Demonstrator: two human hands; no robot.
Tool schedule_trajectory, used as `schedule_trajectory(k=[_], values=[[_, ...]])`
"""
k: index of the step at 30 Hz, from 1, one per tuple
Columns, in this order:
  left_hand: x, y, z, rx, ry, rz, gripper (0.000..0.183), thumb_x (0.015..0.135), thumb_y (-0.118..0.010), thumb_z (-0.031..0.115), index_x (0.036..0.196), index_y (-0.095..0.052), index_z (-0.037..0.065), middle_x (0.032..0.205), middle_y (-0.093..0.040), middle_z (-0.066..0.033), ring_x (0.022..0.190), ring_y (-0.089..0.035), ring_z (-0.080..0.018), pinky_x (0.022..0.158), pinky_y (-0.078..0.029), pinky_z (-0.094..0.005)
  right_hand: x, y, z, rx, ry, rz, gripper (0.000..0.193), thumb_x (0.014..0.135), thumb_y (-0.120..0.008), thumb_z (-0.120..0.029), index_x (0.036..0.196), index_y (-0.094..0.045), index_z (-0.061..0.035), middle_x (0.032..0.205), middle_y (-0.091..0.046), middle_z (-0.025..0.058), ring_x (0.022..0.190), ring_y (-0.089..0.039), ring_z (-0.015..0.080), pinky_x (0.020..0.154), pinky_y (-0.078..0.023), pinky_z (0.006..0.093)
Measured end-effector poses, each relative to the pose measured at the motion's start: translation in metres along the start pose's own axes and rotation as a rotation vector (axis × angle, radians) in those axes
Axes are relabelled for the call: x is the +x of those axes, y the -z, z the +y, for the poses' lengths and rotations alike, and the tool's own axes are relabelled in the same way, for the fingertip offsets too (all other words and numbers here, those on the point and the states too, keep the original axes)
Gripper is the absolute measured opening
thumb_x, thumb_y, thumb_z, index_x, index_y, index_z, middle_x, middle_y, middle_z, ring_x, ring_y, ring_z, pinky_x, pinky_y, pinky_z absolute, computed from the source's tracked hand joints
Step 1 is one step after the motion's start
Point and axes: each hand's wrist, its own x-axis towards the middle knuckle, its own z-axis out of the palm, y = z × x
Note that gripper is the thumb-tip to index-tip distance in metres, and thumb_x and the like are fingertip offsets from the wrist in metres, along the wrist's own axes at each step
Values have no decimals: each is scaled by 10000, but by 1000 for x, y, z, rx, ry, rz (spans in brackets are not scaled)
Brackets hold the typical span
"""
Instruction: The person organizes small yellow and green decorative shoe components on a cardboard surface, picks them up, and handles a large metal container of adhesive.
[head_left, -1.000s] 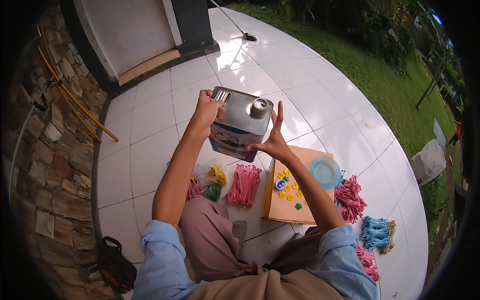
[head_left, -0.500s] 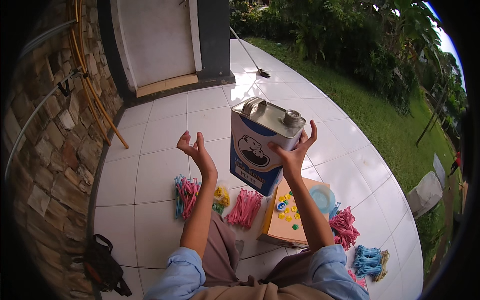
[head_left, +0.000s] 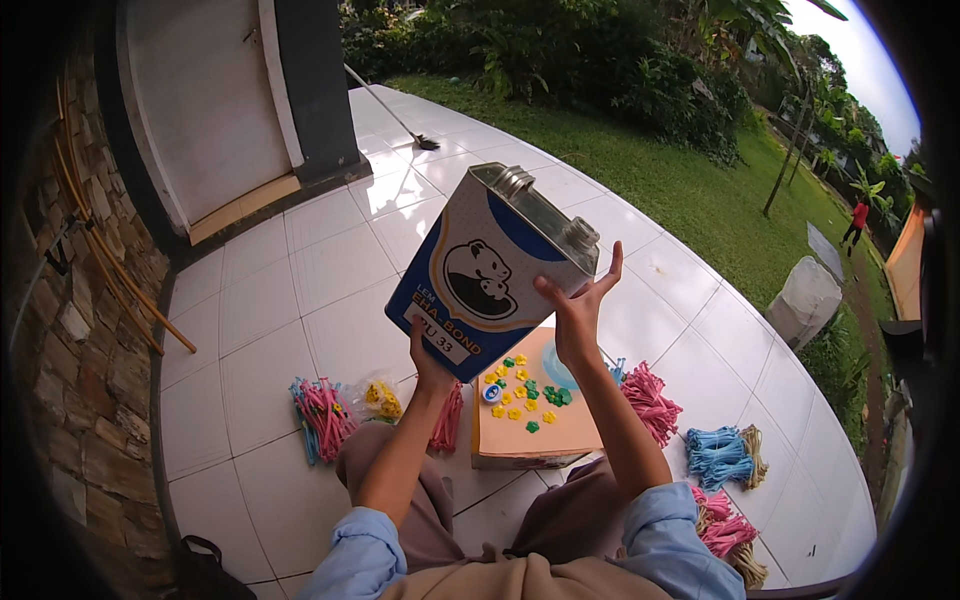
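Note:
I hold a large rectangular metal can (head_left: pixel 487 270), cream and blue with a round animal picture, tilted in the air above my lap. My left hand (head_left: pixel 430 368) props it from below at its lower corner. My right hand (head_left: pixel 577 312) presses flat against its right side, fingers spread upward. The can's screw cap and handle point up and away from me. Below the can lies a tan cardboard board (head_left: pixel 540 425) with small yellow and green flower pieces and a light blue round lid.
On the white tiled floor (head_left: pixel 300 300) lie bundles of pink sticks (head_left: pixel 325 415), a bag of yellow pieces (head_left: pixel 380 398), more pink bundles (head_left: pixel 650 395) and a blue bundle (head_left: pixel 718 452). A stone wall stands left, a door behind, grass to the right.
The can has been lifted and tipped toward me. My left hand let go of its top, hung free for a moment, and now supports its lower corner.

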Motion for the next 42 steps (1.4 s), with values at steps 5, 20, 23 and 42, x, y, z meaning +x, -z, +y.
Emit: schedule_trajectory(k=[5,20,23,42], values=[[6,-8,10,136,4,-34,468,878,-451,437,1219,-455,116,1100,-559,-47,1003,-544,-204,847,-447,-361,-30,30,-3,-4,50,217,1126,701,-744,-69,1369,150,-218,1414,-183,198,1227,-353,286,972,-377,379],[33,22,23,561,116,-134,525,803,-586,378,1202,-457,62,1055,-596,-101,909,-607,-222,769,-511,-336,-77,62,62,-506,-11,532,760,795,-565,41,1365,-80,-88,1217,-412,230,1175,-393,304,1022,-231,386],[40,26,22,592,151,-134,522,804,-584,380,1200,-458,63,1048,-598,-105,903,-609,-224,762,-512,-335,-79,64,70,-500,-9,536,741,799,-549,48,1363,-86,-80,1217,-406,239,1180,-390,303,1018,-241,382],[52,18,28,853,-14,-208,471,814,-573,282,1206,-419,70,1029,-597,-118,853,-632,-215,682,-552,-322,-102,69,83,-275,-231,536,507,810,-393,99,1239,-168,-52,1249,-351,237,1159,-412,327,904,-383,352]])
